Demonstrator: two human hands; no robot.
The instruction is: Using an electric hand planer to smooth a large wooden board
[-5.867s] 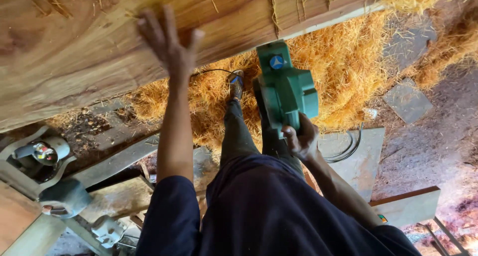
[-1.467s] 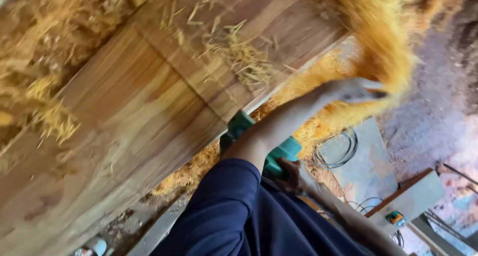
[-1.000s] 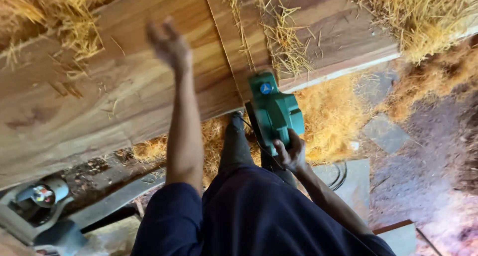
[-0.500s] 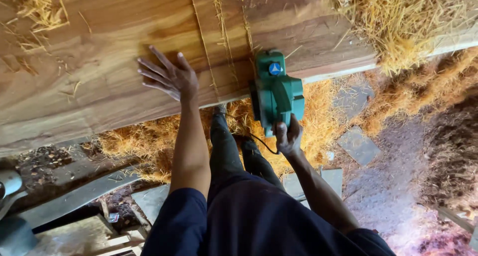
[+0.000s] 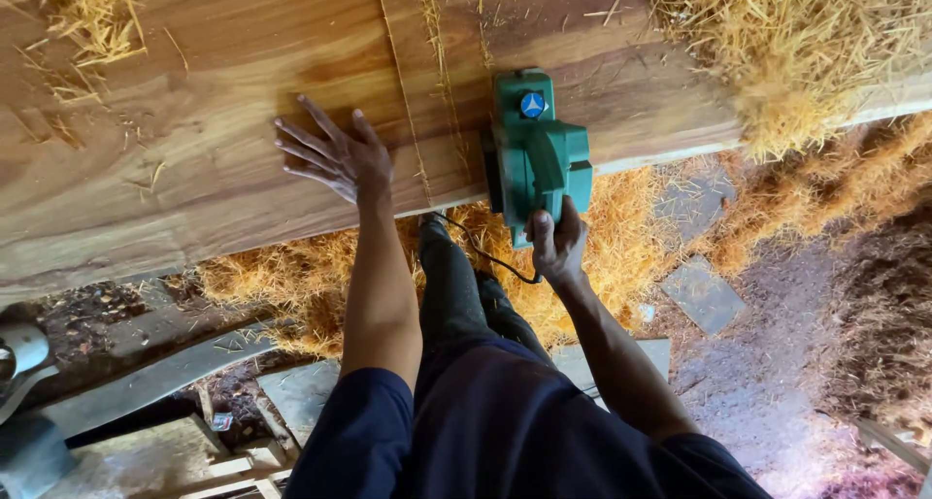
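Planer work: a green electric hand planer (image 5: 536,154) sits on the near edge of a wide brown wooden plank (image 5: 194,101). The right hand (image 5: 555,242) is clenched around its rear handle. The left hand (image 5: 330,154) lies flat on the plank just beside it, fingers spread and released. Yellow wood shavings (image 5: 777,62) heap on the plank's right end and the ground below.

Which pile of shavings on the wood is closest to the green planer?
The big heap at the slab's far right edge, right of the planer. The small scatter at top left lies beyond the left hand.
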